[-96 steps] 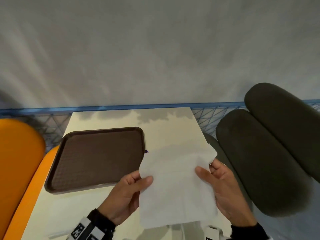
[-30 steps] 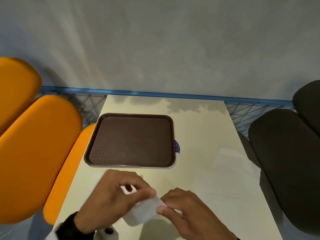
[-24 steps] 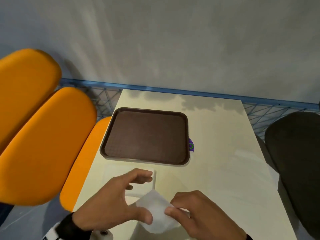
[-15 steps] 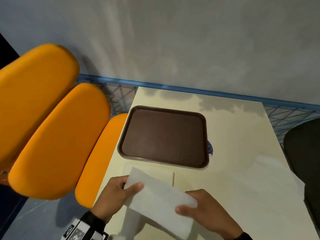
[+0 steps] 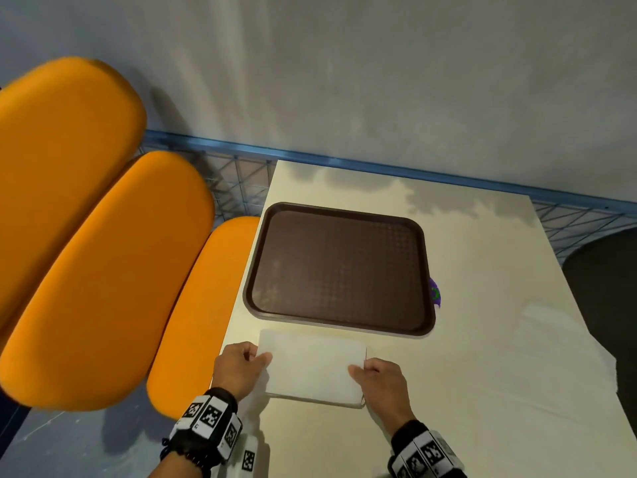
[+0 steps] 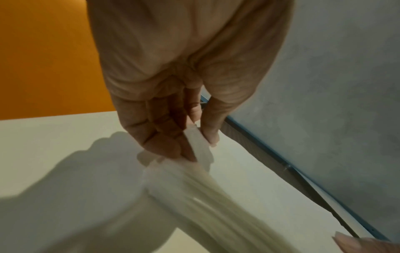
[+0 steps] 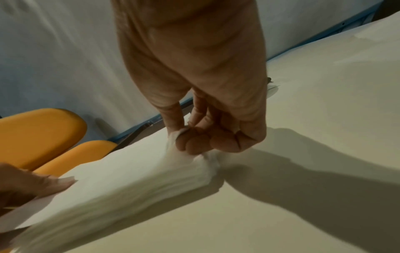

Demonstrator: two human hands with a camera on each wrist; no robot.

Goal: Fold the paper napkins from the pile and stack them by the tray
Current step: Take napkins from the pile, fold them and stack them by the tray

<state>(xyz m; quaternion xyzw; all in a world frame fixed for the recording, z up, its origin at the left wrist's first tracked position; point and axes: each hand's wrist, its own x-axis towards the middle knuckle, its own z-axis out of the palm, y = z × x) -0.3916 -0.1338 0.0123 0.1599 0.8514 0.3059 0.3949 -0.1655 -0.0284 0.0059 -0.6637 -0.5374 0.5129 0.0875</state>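
- Left hand [image 5: 238,369]: thumb and fingers pinch the left end of the folded napkin [image 5: 312,365], near the tabletop's [image 5: 482,357] left edge.
- Folded napkin: on the stack of napkins [image 7: 121,184], just beside the near rim of the brown tray [image 5: 339,267].
- Right hand [image 5: 381,379]: pinches the napkin's right end.
- Loose napkin pile [image 5: 558,343]: along the right edge, well apart.
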